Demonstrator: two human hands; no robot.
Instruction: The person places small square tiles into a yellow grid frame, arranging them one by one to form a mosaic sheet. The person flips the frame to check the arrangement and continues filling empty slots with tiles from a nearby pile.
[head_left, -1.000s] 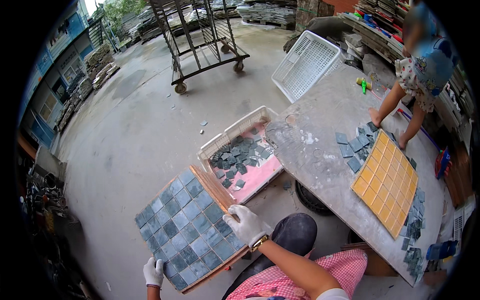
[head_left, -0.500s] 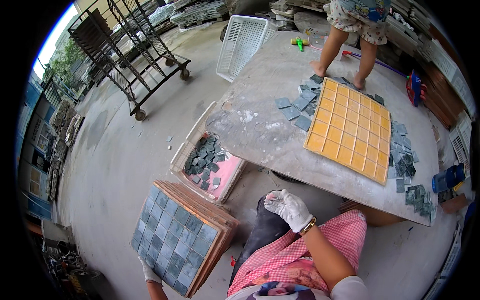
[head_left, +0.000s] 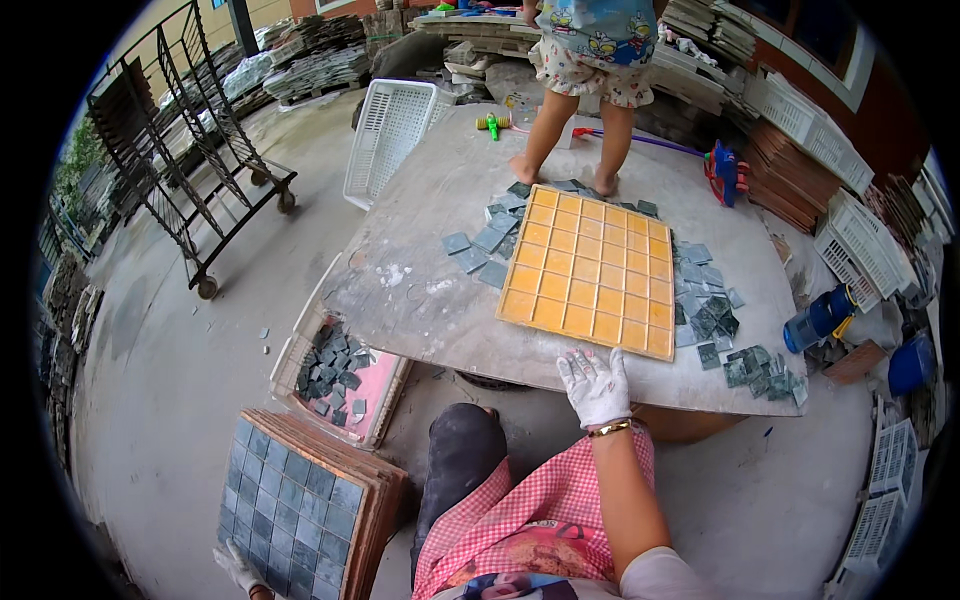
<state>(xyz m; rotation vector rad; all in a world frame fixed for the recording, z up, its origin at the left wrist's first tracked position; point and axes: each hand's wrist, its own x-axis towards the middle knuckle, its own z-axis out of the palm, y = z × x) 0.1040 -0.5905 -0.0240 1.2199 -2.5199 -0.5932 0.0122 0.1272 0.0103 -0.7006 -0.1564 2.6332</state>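
My right hand [head_left: 597, 388], in a white glove, is at the table's near edge, just below the yellow grid mould [head_left: 590, 275]. Its fingers are spread and hold nothing. At the lower left, my gloved left hand [head_left: 238, 568] rests with fingers extended against the outer edge of a sheet of blue-grey square tiles [head_left: 285, 500]. That sheet lies tilted on top of a stack of brown boards [head_left: 375, 510]. Loose grey-green tiles lie on both sides of the mould, such as the left pile [head_left: 490, 237] and the right pile [head_left: 708, 315]. The mould's squares show no tiles in them.
A person [head_left: 590, 110] stands barefoot on the table [head_left: 400, 290] behind the mould. Left of the table is a crate [head_left: 385, 415] of dark tile pieces. Behind are a white basket [head_left: 390, 140] and a wheeled metal rack [head_left: 190, 180]. A blue jug [head_left: 820, 318] stands at right.
My right hand has moved from above my lap to the table edge, its fingers spreading. My left hand stays by the tile sheet. The view has turned toward the right.
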